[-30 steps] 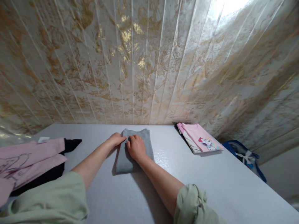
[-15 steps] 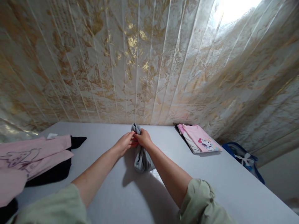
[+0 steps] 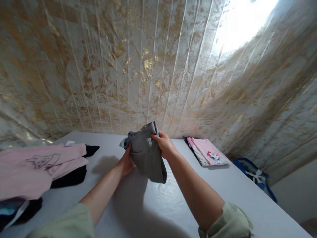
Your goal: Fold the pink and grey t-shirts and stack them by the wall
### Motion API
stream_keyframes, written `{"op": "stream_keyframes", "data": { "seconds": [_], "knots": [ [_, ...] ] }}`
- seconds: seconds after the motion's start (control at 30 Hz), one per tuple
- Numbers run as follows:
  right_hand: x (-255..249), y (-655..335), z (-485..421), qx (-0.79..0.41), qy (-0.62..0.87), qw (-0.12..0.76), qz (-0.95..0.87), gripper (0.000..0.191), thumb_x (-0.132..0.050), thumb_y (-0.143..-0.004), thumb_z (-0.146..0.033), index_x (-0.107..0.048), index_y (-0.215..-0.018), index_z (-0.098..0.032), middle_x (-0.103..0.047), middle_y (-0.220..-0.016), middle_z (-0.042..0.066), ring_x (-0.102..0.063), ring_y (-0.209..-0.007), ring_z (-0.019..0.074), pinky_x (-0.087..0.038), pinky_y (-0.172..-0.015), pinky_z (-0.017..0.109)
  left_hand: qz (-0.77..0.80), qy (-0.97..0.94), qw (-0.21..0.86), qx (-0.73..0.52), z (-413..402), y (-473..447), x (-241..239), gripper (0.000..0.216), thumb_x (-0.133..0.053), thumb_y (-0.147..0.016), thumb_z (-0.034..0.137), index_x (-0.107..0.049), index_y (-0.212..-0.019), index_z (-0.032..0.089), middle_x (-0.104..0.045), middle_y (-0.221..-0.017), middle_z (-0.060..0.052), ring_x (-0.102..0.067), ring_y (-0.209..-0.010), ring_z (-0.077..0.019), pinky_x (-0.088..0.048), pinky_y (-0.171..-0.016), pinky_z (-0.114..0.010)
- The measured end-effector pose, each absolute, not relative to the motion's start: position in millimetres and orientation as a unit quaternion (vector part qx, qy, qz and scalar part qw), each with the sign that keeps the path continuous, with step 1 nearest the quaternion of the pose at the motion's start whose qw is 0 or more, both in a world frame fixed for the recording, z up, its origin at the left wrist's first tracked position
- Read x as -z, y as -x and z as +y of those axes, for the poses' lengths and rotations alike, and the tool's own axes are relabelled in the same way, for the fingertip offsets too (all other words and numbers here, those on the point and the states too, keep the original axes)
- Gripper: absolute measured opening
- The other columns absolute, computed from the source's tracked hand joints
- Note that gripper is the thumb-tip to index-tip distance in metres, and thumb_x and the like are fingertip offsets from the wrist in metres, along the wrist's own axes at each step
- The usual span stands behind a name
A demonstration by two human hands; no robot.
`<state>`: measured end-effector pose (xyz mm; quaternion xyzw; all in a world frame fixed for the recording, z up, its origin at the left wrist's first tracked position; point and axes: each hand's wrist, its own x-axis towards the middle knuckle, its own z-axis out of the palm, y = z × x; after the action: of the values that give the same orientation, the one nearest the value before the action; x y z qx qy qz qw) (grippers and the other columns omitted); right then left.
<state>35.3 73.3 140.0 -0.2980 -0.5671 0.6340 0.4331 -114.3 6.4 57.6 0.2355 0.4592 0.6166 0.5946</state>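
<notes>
A folded grey garment (image 3: 147, 153) hangs in the air above the white table (image 3: 153, 205), held between both my hands. My right hand (image 3: 164, 144) grips its upper right edge with fingers closed over the cloth. My left hand (image 3: 127, 162) is under and behind the garment's left side, its fingers mostly hidden by the fabric. Both my forearms reach out of pale green sleeves.
A loose heap of pink and black clothes (image 3: 37, 165) lies at the table's left. A neat stack of folded clothes with a pink cartoon print on top (image 3: 208, 153) sits at the back right by the gold-patterned curtain (image 3: 158, 66). A blue bag (image 3: 255, 173) stands past the table's right edge.
The grey garment lay flat and folded on the table under both hands a second ago. It was gathered up and is now lifted clear of the table, nearer to me.
</notes>
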Motion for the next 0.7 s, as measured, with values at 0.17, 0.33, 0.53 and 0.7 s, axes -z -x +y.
{"op": "stream_keyframes", "data": {
  "seconds": [0.17,0.33,0.53,0.7],
  "knots": [
    [-132,-65,69,-0.687,0.323,0.431,-0.487,0.028,-0.073,-0.058,-0.027,-0.062,-0.082,-0.020,-0.062,-0.061,-0.004,-0.055,-0.057,0.0133,-0.043,-0.055,0.024,0.403,-0.274,0.647,-0.586,-25,118,-70,0.062,-0.046,-0.087,0.064,-0.061,-0.121,0.015,-0.073,-0.110,-0.012,-0.067,-0.107,-0.0277,-0.049,-0.098,-0.040],
    [-97,-99,48,-0.713,0.356,0.391,-0.460,0.030,-0.074,-0.060,-0.026,-0.062,-0.087,-0.019,-0.065,-0.065,-0.002,-0.059,-0.061,0.0144,-0.044,-0.058,0.024,0.479,-0.308,0.607,-0.553,-62,104,-73,0.058,-0.069,-0.078,0.048,-0.055,-0.128,0.021,-0.073,-0.113,-0.011,-0.069,-0.101,-0.0275,-0.052,-0.093,-0.041],
    [-68,-119,48,-0.680,0.352,0.391,-0.510,0.037,-0.071,-0.066,-0.033,-0.061,-0.099,-0.020,-0.069,-0.079,-0.001,-0.063,-0.071,0.0160,-0.047,-0.065,0.025,0.566,-0.459,0.373,-0.574,-61,84,-68,0.055,-0.064,-0.080,0.047,-0.052,-0.128,0.024,-0.062,-0.131,-0.007,-0.060,-0.118,-0.0244,-0.043,-0.104,-0.038],
    [-31,-120,74,-0.523,0.492,0.375,-0.586,0.043,-0.064,-0.075,-0.028,-0.057,-0.116,-0.018,-0.068,-0.098,0.006,-0.064,-0.084,0.0177,-0.050,-0.070,0.028,0.697,-0.404,0.286,-0.519,-28,87,-39,0.051,-0.063,-0.078,0.032,-0.052,-0.124,0.015,-0.064,-0.124,-0.018,-0.062,-0.114,-0.0292,-0.047,-0.098,-0.043]
  ]
}}
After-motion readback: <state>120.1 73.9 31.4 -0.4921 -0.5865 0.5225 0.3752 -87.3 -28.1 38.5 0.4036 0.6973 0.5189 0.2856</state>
